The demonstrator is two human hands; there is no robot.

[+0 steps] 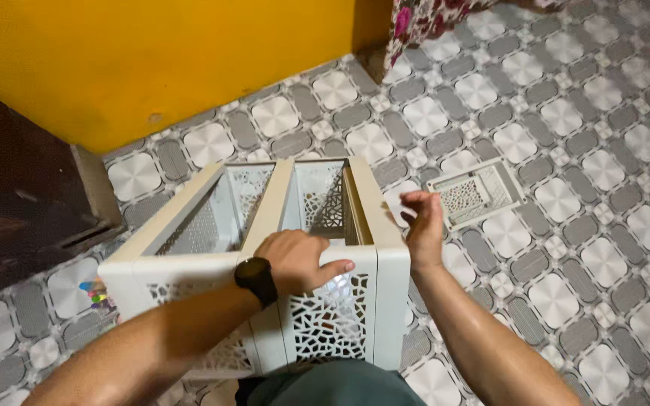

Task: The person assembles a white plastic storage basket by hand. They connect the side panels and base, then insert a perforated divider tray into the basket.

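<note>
Left hand [300, 259] rests flat on the near top edge of the white cabinet [265, 256]. Right hand [423, 225] hovers open, empty, just beside its right side; a loose panel [475, 192] lies on the floor beyond.

Left hand [300, 258]: yours, flat on the near top rail of the white cabinet [265, 263], watch [256, 280] on the wrist.
Right hand [423, 225]: open, just beside the cabinet's right edge.
Floor [581, 248]: a loose white panel [475, 193] lies near.
</note>
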